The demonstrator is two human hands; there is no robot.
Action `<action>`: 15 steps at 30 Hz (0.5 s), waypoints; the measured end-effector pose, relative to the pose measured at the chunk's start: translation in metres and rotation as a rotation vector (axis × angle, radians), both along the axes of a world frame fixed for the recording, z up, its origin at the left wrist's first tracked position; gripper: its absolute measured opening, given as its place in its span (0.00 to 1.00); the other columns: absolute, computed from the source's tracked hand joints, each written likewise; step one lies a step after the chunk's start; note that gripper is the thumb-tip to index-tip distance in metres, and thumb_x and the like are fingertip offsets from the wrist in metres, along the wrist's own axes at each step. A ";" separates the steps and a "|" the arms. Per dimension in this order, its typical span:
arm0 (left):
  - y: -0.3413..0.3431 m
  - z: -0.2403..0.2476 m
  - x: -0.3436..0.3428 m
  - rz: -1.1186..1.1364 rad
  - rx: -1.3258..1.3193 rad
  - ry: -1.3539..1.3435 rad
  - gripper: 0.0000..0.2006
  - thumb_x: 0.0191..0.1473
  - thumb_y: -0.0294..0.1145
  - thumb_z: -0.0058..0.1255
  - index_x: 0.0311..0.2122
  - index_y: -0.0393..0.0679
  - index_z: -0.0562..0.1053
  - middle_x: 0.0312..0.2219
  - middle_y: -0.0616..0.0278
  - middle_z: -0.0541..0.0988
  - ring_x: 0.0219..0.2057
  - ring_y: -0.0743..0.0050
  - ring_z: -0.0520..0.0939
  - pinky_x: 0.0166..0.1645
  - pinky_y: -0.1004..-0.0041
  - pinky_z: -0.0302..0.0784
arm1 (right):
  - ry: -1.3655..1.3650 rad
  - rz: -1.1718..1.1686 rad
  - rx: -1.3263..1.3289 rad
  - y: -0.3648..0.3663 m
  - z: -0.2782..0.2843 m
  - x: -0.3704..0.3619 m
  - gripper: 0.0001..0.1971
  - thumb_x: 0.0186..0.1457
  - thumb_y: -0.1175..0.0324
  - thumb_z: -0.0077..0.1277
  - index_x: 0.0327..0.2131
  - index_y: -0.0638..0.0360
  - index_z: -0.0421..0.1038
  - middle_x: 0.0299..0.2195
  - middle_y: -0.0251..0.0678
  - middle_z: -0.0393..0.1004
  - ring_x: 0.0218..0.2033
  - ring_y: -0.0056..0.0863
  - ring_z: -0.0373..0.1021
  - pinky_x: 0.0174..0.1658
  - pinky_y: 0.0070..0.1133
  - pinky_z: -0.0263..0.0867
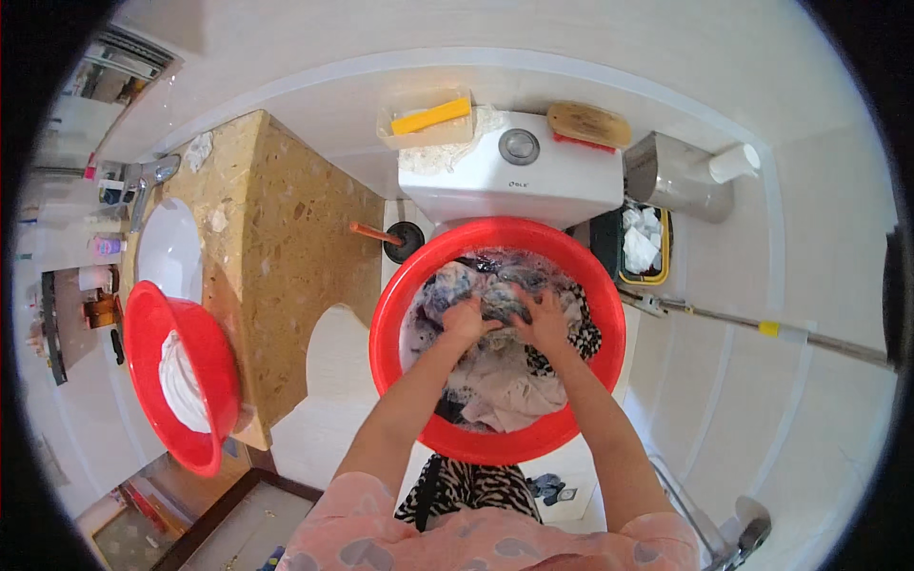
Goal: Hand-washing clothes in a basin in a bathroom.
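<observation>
A red plastic basin full of soapy water and wet laundry sits in front of me. Both my hands are down in it, working a bunched grey-blue patterned garment. On its left side, my left hand has its fingers curled into the cloth, partly hidden by folds. My right hand grips the same garment from the right, its fingers somewhat apart and their tips sunk in the fabric. A pale beige garment lies nearer to me, and a black-and-white patterned cloth is at the right.
A second red basin with white cloth tilts on the stone-look counter at left. Behind the laundry basin stands a white toilet tank holding a brush. A plunger, waste bin and pole are nearby.
</observation>
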State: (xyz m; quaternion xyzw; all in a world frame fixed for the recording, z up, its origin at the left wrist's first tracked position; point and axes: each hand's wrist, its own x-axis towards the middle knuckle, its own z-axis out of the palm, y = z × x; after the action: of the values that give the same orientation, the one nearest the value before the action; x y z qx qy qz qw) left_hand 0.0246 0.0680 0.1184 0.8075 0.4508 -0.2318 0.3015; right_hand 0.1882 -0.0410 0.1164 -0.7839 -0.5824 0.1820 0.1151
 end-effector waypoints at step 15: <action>-0.029 -0.166 0.036 0.177 0.219 -0.422 0.36 0.47 0.49 0.56 0.58 0.44 0.61 0.54 0.49 0.66 0.55 0.48 0.66 0.58 0.59 0.63 | 0.369 -0.185 0.009 0.024 -0.161 0.050 0.32 0.46 0.54 0.55 0.56 0.49 0.62 0.56 0.51 0.59 0.58 0.50 0.55 0.60 0.42 0.48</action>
State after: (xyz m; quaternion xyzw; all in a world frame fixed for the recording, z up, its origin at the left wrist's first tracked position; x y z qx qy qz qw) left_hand 0.0605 0.0386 -0.0477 0.8233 0.4692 0.0193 0.3187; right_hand 0.2379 -0.0170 -0.0443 -0.7869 -0.4778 0.3085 0.2396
